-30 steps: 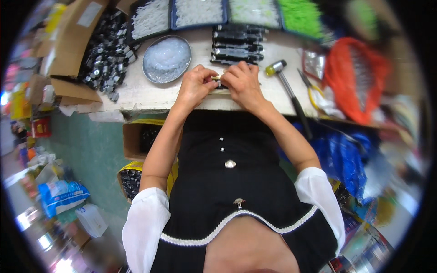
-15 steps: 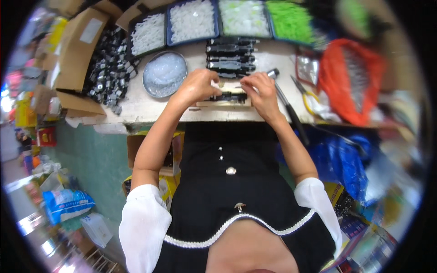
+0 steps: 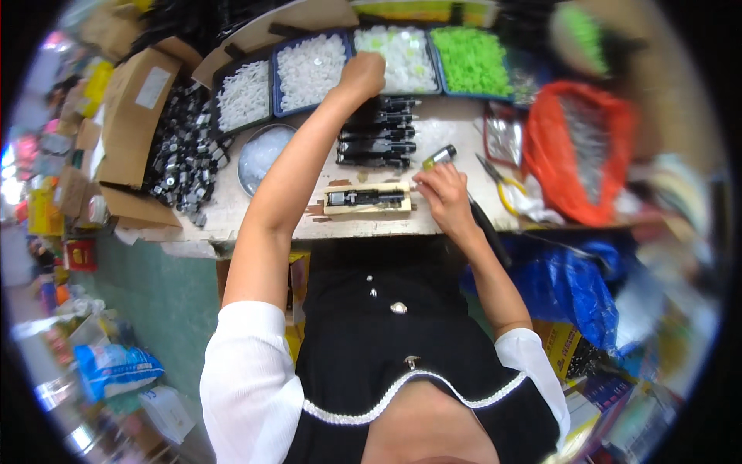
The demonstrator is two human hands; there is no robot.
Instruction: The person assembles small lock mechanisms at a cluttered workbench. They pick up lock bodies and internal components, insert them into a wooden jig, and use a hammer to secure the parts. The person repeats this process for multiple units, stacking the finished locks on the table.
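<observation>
My left hand (image 3: 363,75) reaches to the far trays, over the border between the tray of white pieces (image 3: 309,71) and the tray of white and pale-green pieces (image 3: 394,59). Its fingers are curled, and any piece in them is hidden. My right hand (image 3: 447,199) lies over the shaft of a hammer (image 3: 440,157), fingers bent toward the thumb; whatever they pinch is too small to see. Between my arms, a slim black mechanism (image 3: 366,197) rests in a pale wooden holder (image 3: 331,209). Behind it lie several similar black assemblies (image 3: 375,145) in a row.
A round metal bowl (image 3: 263,158) of translucent pieces is beside my left forearm. Left of it, a cardboard box (image 3: 133,124) spills small black-and-silver parts. On the right are yellow-handled pliers (image 3: 506,193) and a red plastic bag (image 3: 545,131). A tray of green pieces (image 3: 470,62) stands behind.
My left hand has left the wooden holder and moved far forward to the trays. My right hand has drawn off the holder to the right, over the hammer shaft. The view has shifted slightly.
</observation>
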